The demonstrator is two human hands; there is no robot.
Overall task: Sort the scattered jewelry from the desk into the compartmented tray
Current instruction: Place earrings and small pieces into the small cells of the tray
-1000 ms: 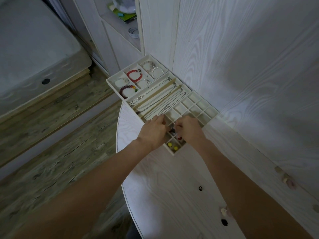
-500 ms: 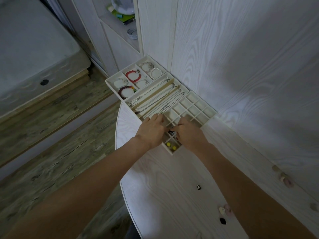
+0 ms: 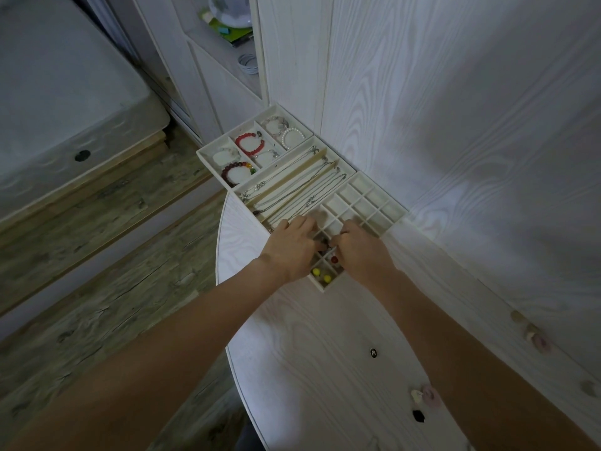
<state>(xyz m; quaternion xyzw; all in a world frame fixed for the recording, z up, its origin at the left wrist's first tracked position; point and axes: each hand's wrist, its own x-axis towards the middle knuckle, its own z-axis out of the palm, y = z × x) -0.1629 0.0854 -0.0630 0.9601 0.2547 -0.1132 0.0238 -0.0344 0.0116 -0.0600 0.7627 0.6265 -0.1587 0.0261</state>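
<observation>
The white compartmented tray (image 3: 397, 221) lies at the desk's far corner. Bead bracelets (image 3: 249, 144) fill its far section, thin necklaces (image 3: 302, 187) its middle, and small square cells its near part. Yellow beads (image 3: 320, 275) and a red bead (image 3: 334, 259) sit in the nearest cells. My left hand (image 3: 292, 247) and my right hand (image 3: 361, 253) hover over these cells, fingers curled, fingertips meeting. Between them they pinch a small dark jewelry piece (image 3: 328, 247), mostly hidden. Loose pieces lie on the desk: a black one (image 3: 373, 352), a pink-and-white pair (image 3: 426, 396), another black one (image 3: 418, 416).
The white round-edged desk (image 3: 292, 369) stands against a white wood-grain wall (image 3: 471, 141) on the right. More small stones (image 3: 533, 336) lie along the wall side. Beyond the desk's left edge is wooden floor (image 3: 97, 304). A shelf with bangles (image 3: 247, 61) is behind the tray.
My hands, a little apart over the small cells a second ago, have closed together so their fingertips meet on the small dark piece. The tray and the loose pieces have not moved.
</observation>
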